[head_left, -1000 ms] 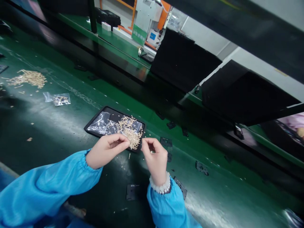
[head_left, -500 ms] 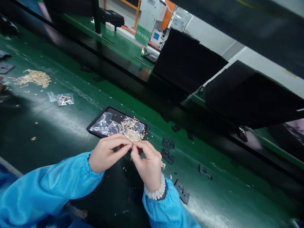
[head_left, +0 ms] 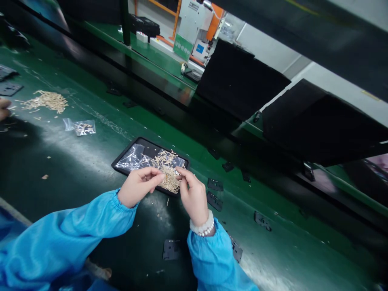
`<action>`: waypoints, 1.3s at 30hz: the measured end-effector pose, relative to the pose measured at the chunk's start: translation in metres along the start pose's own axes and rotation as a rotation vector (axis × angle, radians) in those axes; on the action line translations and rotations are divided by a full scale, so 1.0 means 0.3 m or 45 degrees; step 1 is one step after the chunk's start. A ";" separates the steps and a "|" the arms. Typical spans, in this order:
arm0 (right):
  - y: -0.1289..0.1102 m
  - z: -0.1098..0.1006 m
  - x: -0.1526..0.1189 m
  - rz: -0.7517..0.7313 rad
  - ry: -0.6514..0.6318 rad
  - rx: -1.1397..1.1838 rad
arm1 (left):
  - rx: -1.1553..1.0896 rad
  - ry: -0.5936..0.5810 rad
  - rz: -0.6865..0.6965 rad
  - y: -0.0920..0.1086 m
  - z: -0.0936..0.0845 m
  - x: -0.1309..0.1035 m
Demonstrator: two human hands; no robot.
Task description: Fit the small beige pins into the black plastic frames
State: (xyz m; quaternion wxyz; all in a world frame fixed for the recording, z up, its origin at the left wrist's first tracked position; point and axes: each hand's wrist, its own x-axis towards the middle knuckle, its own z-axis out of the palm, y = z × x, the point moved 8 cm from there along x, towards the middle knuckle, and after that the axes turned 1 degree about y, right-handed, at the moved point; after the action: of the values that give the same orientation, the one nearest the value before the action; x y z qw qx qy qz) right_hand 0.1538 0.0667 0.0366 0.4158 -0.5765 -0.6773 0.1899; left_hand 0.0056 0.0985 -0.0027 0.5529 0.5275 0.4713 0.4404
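A black tray (head_left: 121,158) lies on the green bench, holding clear plastic bags (head_left: 131,157) and a heap of small pale strips (head_left: 169,182). Over the tray's near edge is my left hand (head_left: 140,185), thumb and forefinger pinched together; whatever sits between the fingertips is too small to make out. My right hand (head_left: 193,195) hovers at the tray's right end beside the strips, its thumb and forefinger apart with nothing visible between them. A beaded bracelet circles the right wrist.
Flat black parts (head_left: 215,184) lie right of the tray, and another black plate (head_left: 171,249) is nearer me. Leftward are a second pile of strips (head_left: 50,101) and a small clear bag (head_left: 85,127). Another person's hand (head_left: 4,109) shows at the left edge. Dark panels (head_left: 242,81) stand behind.
My hands, earlier touching at the fingertips, have parted. The right moved right and its fingers spread; the left shifted slightly up. The other person's hand shows more clearly at the left edge.
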 end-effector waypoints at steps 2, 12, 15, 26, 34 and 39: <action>-0.051 -0.019 -0.017 -0.091 0.087 0.013 | 0.007 0.011 0.005 0.006 0.004 -0.001; -0.117 -0.030 -0.070 -0.145 0.129 -0.030 | 0.165 -0.109 0.385 0.108 0.048 -0.049; -0.122 -0.046 -0.073 -0.178 0.174 -0.046 | 0.360 -0.119 0.563 0.136 0.053 -0.063; -0.022 -0.036 -0.074 0.172 0.264 0.203 | 0.631 -0.044 0.920 0.205 0.082 -0.106; 0.116 -0.002 -0.031 0.283 0.020 0.235 | 0.509 -0.180 0.447 0.109 0.076 -0.037; 0.110 0.013 -0.106 0.574 -0.056 0.837 | 0.511 -0.287 0.428 0.112 0.132 -0.070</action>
State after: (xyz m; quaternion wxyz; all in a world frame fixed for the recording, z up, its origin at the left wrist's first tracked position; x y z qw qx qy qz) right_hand 0.1711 0.0465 -0.0010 0.5114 -0.5426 -0.4456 0.4954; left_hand 0.0414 0.0732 0.0319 0.4057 0.7428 0.3904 0.3623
